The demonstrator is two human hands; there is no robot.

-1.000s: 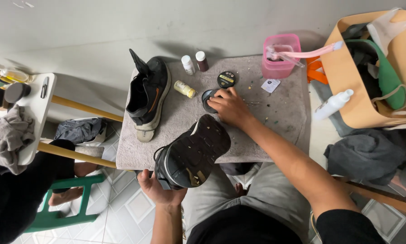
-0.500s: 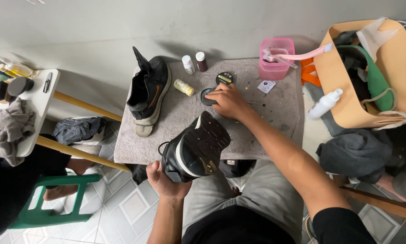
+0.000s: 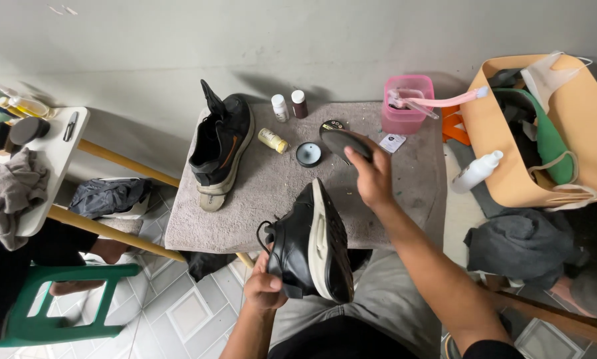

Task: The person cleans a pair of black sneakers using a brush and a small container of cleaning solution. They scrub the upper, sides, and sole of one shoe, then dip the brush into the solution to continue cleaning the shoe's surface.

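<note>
Black shoe [image 3: 309, 249] sits clamped in the left hand [image 3: 265, 287]'s grip, while the right hand [image 3: 371, 176] grips a dark brush [image 3: 343, 141].

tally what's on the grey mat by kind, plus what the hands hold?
Black shoes: 2, one on the mat, one in the left hand
Small bottles: 3
Round tin: 1
Pink tub: 1
Dark brush in the right hand: 1
Total: 8

shoes: 2 [image 3: 309, 247] [image 3: 222, 143] | small bottles: 3 [image 3: 280, 108] [image 3: 299, 104] [image 3: 272, 140] | pink tubs: 1 [image 3: 408, 106]
</note>
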